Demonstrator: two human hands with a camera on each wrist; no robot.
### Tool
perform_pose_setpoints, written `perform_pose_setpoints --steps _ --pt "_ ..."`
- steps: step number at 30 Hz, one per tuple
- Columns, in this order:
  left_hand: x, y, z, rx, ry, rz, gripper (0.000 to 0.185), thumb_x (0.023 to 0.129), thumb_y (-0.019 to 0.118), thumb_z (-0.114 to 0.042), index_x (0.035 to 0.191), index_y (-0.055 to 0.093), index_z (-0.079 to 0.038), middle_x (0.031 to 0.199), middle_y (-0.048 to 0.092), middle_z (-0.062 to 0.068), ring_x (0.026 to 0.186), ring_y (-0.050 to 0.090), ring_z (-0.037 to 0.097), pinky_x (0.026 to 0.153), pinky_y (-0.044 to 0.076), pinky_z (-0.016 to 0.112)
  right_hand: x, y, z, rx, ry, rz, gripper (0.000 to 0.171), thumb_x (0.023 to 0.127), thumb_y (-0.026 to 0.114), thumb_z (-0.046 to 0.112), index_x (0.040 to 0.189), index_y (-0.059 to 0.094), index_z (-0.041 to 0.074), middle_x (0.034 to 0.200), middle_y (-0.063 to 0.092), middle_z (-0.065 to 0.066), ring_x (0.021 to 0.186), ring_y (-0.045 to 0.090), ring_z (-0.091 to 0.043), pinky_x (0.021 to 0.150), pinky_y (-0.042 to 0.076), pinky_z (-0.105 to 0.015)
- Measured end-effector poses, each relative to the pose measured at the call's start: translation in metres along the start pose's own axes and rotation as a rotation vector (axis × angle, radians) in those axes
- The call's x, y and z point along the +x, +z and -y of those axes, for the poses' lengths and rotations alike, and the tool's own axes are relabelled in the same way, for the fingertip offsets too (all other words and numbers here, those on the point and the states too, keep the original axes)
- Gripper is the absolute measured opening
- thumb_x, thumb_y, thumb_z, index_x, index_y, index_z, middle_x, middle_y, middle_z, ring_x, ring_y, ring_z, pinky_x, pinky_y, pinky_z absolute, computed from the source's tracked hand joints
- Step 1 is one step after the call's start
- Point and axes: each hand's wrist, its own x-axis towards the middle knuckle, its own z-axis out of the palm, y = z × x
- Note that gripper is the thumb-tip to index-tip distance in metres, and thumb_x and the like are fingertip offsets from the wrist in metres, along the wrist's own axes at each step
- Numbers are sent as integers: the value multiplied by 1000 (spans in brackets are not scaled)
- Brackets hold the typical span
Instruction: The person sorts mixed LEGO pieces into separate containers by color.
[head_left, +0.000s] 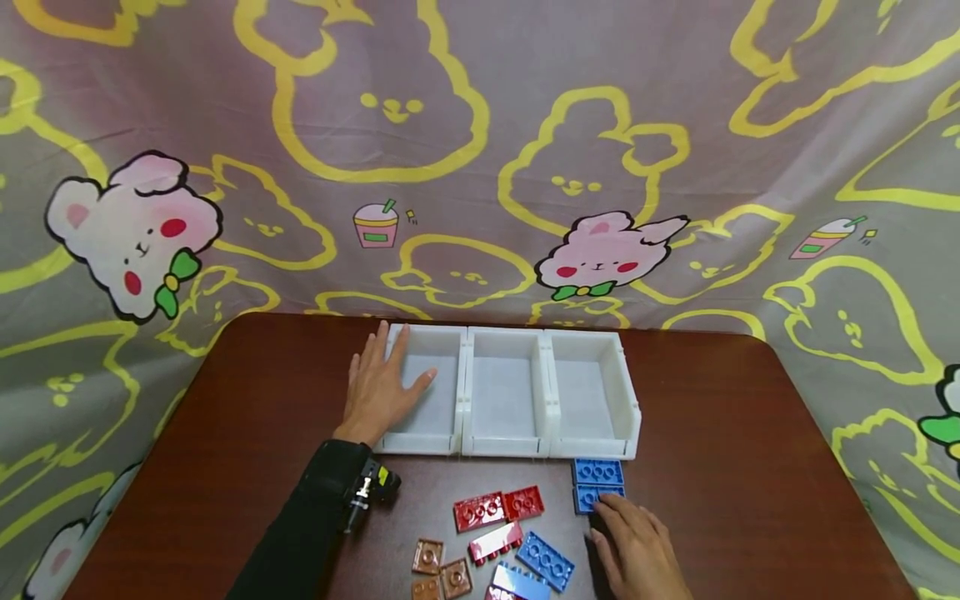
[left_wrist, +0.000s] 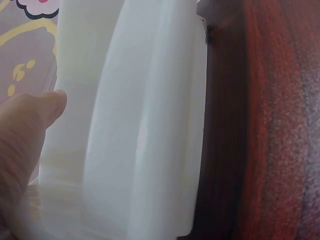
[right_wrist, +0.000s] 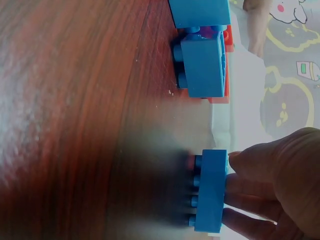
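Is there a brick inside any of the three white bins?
No: in the head view all three white bins show bare floors, and the bricks lie on the table in front.

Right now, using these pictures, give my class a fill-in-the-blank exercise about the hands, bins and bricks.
1. The number of white bins in the row is ____.
2. The left hand rests on the ____ bin of that row.
3. The right hand touches a brick coloured ____.
4. The table is covered in wood coloured dark ____.

Missing words: three; leftmost; blue; brown.
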Motion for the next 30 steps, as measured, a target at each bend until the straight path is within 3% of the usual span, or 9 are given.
perform_pose_setpoints --steps 7,11,13,18,21,25,30 --pt "0 0 1 3 9 -6 87 90 61 -53 156 21 -14 160 9 18 145 8 38 111 12 61 1 0 1 9 35 35 33 84 74 15 113 69 0 119 62 -12 112 58 -30 93 41 -59" --pt "1 0 1 -2 10 -2 87 90 61 -53 157 21 -14 161 8 18 146 7 38 111 11 61 -3 -1 8 33 -6 15 31 84 76 18 111 70 5 117 63 -7 108 59 -27 91 45 -55" --pt "1 0 0 -8 11 -4 87 90 61 -53 157 21 -14 161 8 18 146 7 38 111 11 61 -6 -3 16 50 -72 31 28 86 74 21 110 71 7 115 63 -3 105 60 -23 89 47 -50" --pt "1 -1 -1 -24 14 -15 87 90 62 -53 156 21 -14 161 8 18 145 8 38 111 10 61 -15 5 28 22 -359 112 25 96 63 27 113 72 11 113 64 4 104 59 -16 86 50 -41" --pt "1 -1 -1 -23 12 -14 87 91 61 -53 156 21 -14 161 8 17 146 7 38 111 10 61 -18 11 25 -22 -450 145 25 98 59 27 114 72 13 116 64 5 107 58 -17 85 50 -42" --pt "0 -1 -2 -21 7 -13 86 90 62 -53 156 22 -14 161 8 18 146 7 38 111 10 60 -24 10 16 -76 -406 146 22 94 65 25 112 74 16 116 65 8 107 57 -17 83 48 -44" --pt "-1 -1 -2 -7 -2 -1 86 90 61 -53 156 22 -13 161 8 18 146 7 38 111 11 60 -27 6 -1 -120 -336 14 23 78 81 26 100 78 21 108 66 8 100 58 -19 79 48 -45"
